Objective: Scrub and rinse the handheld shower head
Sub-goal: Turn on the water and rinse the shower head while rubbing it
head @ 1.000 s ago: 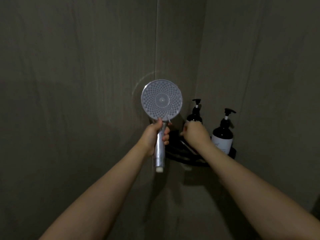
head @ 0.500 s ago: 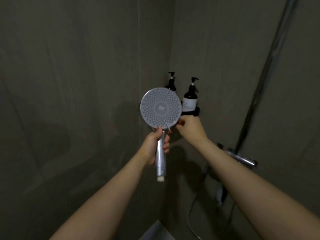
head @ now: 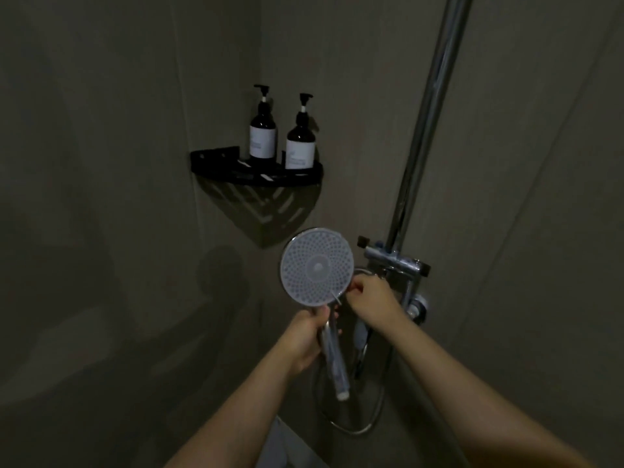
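Dim grey tiled walls meet in a corner where a black corner shelf point(head: 233, 175) carries two dark pump bottles point(head: 262, 136), with a chrome riser pipe point(head: 426, 116) and mixer valve point(head: 395, 263) to the right. Below the shelf, the shower head point(head: 316, 266) is held up in front of the wall, its round, pale nozzle face turned toward the camera and dotted with rings of small holes around a plain centre. Its long axis runs nearly upright: face on top, chrome handle dropping down and slightly right to a white end cap. The left hand point(head: 305, 339) grips the handle just under the face, fingers curled round it. The right hand point(head: 369, 298) sits just beside the lower right rim, fingers bunched and seemingly pinching a thin, small tool whose tip touches the face's edge; what it is cannot be told. The right hand is nearer the face, so scrubbing would likely proceed up and left across the nozzles. No running water is visible.
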Demonstrator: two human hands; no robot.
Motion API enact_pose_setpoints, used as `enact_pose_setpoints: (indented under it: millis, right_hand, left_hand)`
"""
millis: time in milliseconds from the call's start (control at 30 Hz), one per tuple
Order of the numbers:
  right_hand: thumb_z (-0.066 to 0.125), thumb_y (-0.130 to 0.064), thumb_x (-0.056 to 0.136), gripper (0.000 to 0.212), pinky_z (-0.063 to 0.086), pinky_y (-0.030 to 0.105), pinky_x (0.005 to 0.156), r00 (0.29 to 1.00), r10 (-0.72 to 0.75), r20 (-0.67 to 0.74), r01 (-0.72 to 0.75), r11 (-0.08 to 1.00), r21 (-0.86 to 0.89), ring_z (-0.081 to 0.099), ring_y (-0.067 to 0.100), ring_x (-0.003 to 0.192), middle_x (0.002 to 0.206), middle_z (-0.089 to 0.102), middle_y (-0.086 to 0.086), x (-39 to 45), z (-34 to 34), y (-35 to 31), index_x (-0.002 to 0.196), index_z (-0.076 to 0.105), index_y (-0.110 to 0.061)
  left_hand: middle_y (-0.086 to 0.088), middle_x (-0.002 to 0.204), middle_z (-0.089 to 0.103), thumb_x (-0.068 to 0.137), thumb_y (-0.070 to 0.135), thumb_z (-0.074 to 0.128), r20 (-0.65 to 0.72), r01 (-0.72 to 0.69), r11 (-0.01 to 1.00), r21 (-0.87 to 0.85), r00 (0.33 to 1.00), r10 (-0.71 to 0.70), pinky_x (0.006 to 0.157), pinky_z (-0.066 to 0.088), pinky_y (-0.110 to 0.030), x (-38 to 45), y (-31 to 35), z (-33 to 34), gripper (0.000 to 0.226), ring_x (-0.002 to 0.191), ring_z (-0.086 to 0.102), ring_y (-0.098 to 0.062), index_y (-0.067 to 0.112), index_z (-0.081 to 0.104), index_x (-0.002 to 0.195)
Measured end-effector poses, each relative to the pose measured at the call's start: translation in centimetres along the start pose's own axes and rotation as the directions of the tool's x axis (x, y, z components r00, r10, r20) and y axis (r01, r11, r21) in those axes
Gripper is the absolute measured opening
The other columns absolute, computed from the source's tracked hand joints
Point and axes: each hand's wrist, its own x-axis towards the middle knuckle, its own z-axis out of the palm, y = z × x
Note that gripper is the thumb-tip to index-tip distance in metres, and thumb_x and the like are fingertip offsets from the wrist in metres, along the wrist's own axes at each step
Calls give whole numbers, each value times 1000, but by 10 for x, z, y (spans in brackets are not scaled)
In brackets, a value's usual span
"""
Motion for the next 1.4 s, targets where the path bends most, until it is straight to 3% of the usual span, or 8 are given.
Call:
enact_pose_setpoints:
  millis: [100, 300, 600, 733, 833, 967, 1167, 1400]
  right_hand:
    - [55, -13, 88, 17, 43, 23, 62, 990, 96, -99, -98, 995, -14, 57, 12, 66, 73, 63, 4, 6, 25, 56, 76, 67, -10]
    - [64, -34, 84, 38, 39, 30, 64, 889, 303, -342, -252, 949, 187, 54, 25, 67, 67, 58, 11, 9, 73, 142, 58, 48, -13]
    - [52, -24, 94, 26, 55, 40, 71, 929, 111, -354, 24, 934, 357, 62, 24, 70, 72, 59, 7, 19, 122, 167, 69, 54, -17]
    - [44, -21, 98, 17, 55, 35, 69, 945, 58, -320, 99, 886, 453, 64, 19, 69, 77, 62, 7, 15, 128, 170, 94, 56, -9]
    - [41, -23, 99, 32, 57, 35, 66, 958, 71, -280, 79, 868, 490, 67, 24, 75, 85, 64, 14, 15, 133, 169, 124, 47, -5]
    - [43, -20, 98, 38, 53, 23, 40, 934, 148, -324, 53, 842, 537, 64, 27, 71, 91, 62, 21, 13, 137, 162, 131, 43, -1]
    - [45, -19, 97, 38, 55, 29, 47, 923, 184, -339, 37, 833, 552, 65, 27, 68, 83, 61, 19, 13, 138, 156, 131, 43, -1]
    - [43, -19, 98, 39, 54, 29, 50, 925, 204, -320, 23, 811, 584, 64, 28, 81, 110, 62, 26, 9, 137, 153, 133, 40, -3]
  left_hand:
    - [-7, 78, 69, 93, -1, 41, -55, -16, 1000, -12, 998, 16, 67, 55, -22, 27, -44, -15, 22, 69, 65, -15, 3, 61, 88]
    - [-11, 80, 67, 90, -5, 44, -142, -74, 993, -93, 988, 61, 85, 47, -32, 83, -126, -65, 21, 81, 59, -23, 2, 63, 83]
    - [-13, 91, 62, 88, -3, 51, -140, -100, 989, -111, 987, 84, 89, 46, -37, 134, -251, -131, 15, 81, 57, -21, 1, 62, 95]
    - [-9, 80, 58, 86, -4, 53, -153, -103, 979, -179, 985, 76, 65, 47, -26, 155, -297, -137, 10, 72, 55, -17, 3, 60, 86]
    - [-8, 75, 57, 87, -5, 52, -121, -87, 975, -205, 991, 63, 62, 47, -27, 162, -317, -134, 14, 70, 56, -18, 4, 58, 77]
    - [-10, 78, 58, 87, -3, 54, -96, -42, 978, -206, 995, 22, 67, 49, -30, 161, -329, -132, 7, 73, 57, -21, 0, 59, 84]
    - [-13, 73, 57, 85, -7, 53, -75, 18, 983, -183, 997, -33, 61, 48, -29, 156, -337, -127, 17, 68, 55, -22, 2, 59, 72]
    - [-12, 80, 59, 85, -6, 53, -10, 44, 989, -140, 999, -46, 73, 47, -32, 152, -340, -123, 13, 75, 56, -22, 4, 60, 80]
